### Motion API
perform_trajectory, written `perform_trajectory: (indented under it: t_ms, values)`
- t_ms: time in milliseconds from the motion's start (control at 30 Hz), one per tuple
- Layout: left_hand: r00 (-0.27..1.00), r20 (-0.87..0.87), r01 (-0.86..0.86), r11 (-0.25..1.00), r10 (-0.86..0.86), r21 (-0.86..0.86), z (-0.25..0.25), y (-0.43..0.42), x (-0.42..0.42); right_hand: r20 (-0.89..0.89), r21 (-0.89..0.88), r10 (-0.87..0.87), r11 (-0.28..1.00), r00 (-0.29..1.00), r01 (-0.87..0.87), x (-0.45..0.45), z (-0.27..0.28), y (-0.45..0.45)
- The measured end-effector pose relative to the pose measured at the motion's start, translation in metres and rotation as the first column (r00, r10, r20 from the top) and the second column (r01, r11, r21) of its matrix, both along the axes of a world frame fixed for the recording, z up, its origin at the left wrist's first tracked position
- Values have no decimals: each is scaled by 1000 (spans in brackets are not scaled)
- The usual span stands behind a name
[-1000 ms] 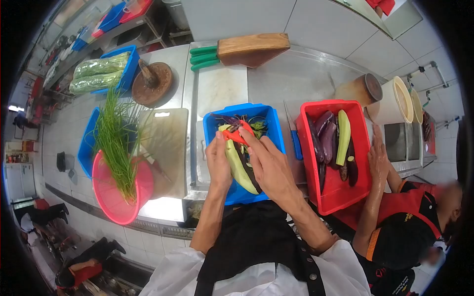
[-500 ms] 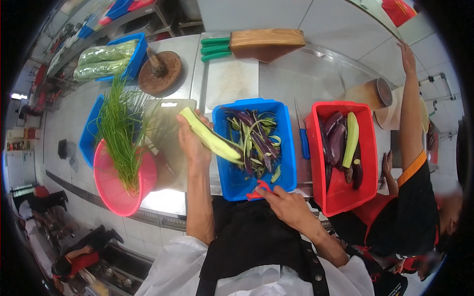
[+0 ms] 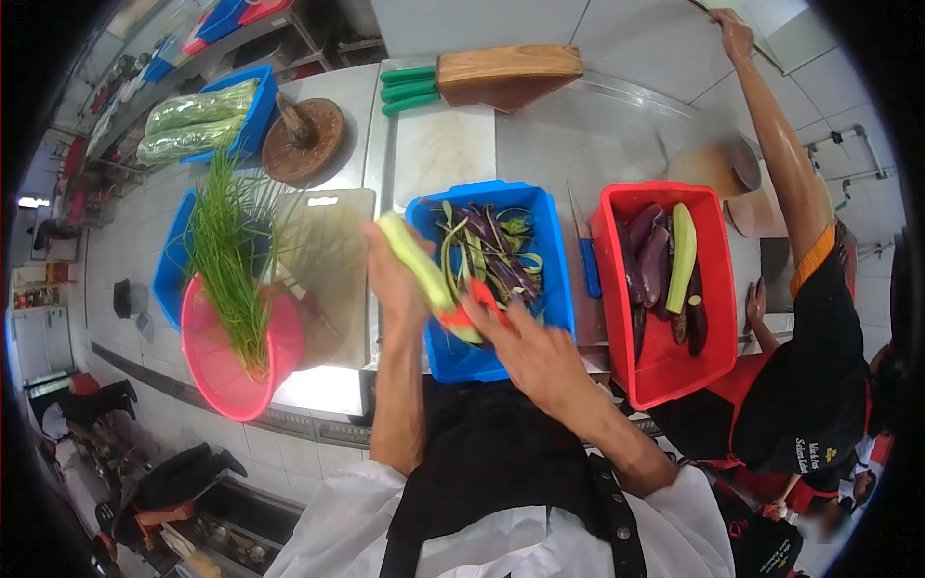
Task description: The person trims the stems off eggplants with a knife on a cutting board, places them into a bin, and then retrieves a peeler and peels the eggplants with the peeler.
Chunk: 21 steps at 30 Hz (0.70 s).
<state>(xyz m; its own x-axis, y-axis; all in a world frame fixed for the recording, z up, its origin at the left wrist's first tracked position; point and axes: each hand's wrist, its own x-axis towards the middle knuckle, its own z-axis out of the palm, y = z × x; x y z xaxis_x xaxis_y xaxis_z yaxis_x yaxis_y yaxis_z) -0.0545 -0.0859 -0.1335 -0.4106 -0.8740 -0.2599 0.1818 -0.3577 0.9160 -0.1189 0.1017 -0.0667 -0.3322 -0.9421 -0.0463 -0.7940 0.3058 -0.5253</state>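
My left hand (image 3: 398, 277) is closed round a pale green, mostly peeled eggplant (image 3: 412, 258), tilted over the near left side of a blue basin (image 3: 416, 217). In my right hand (image 3: 535, 356) is a red peeler (image 3: 485, 301), up against the lower end of the eggplant; motion blurs the fingers and blade. Purple and green peelings (image 3: 491, 246) lie in the blue basin beneath. To the right, a red basin (image 3: 617, 371) holds several purple eggplants (image 3: 657, 270) and one peeled eggplant (image 3: 681, 260).
A blue-handled knife (image 3: 589, 265) lies between the basins. Leftward are a cutting board (image 3: 332, 236) with a knife, a pink basket (image 3: 241, 385) of long green stalks (image 3: 231, 260), and a stone mortar (image 3: 303, 144). A knife block (image 3: 511, 77) stands behind. A co-worker's raised arm (image 3: 785, 154) is at right.
My right hand has brought the peeler up from the basin's near edge onto the eggplant. The eggplant has turned steeper and nearer. The co-worker's arm has reached farther up and left.
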Motion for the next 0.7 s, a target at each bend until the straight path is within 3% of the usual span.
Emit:
perform_trajectory:
  t_ms: [33, 67, 133, 200, 233, 300, 333, 367, 400, 433, 500, 533, 567, 600, 633, 667, 700]
  values:
    - [998, 10, -64, 997, 65, -51, -12, -16, 4, -60, 172, 109, 980, 992, -97, 7, -3, 21]
    - [997, 10, -75, 996, 75, -52, -11, -28, 7, -27, 234, 164, 960, 986, -153, 14, -20, 47]
    - [976, -161, -154, 987, 147, -37, -6, -42, 11, 11, 295, 217, 932, 976, -210, 12, -31, 61]
    - [973, -163, -168, 985, 161, -29, -1, -38, 11, 32, 159, 15, 987, 999, -19, 4, -28, 67]
    - [971, -178, -168, 985, 160, -32, 3, -35, 9, 278, -131, -167, 969, 946, 209, 0, -23, 48]
    - [969, -223, -114, 993, 109, -10, 10, -19, 2, 534, -15, -369, 895, 761, 445, -7, -10, 21]
    - [963, -257, -74, 997, 76, 18, 13, -5, 2, 530, -14, -383, 888, 757, 459, -7, -18, 9]
    - [963, -262, -61, 998, 65, 21, 17, 8, -3, 692, 8, -383, 852, 612, 524, -7, -34, -3]
    - [957, -249, -155, 988, 149, -4, 21, 21, -8, 823, 42, -356, 815, 442, 578, -6, -41, -9]
    - [942, -239, -248, 968, 234, -30, 24, 29, -9, 820, 38, -361, 809, 445, 587, -5, -39, -10]
    - [944, -168, -300, 951, 285, -72, 13, 37, 1, 983, 176, -167, 781, -71, 599, -6, -33, -7]
    - [945, -217, -253, 967, 243, -19, -2, 37, 12, 982, 188, -142, 766, -123, 614, -7, -39, -4]
    - [968, -223, -136, 988, 117, -73, -5, 40, 20, 977, 210, -186, 755, -104, 621, -12, -42, 1]
    - [994, -87, -77, 979, 61, -187, -12, 43, 29, 980, 197, -176, 752, -96, 629, -17, -51, 6]
    - [987, -161, 10, 998, -21, -64, -27, 42, 43, 968, 239, -233, 746, -92, 622, -23, -44, 13]
    - [941, -272, 208, 978, -199, 4, -31, 37, 58, 965, 220, -259, 747, -30, 627, -30, -52, 18]
    - [951, -260, 220, 956, -166, 195, -23, 38, 64, 944, 208, -321, 753, 73, 625, -34, -46, 21]
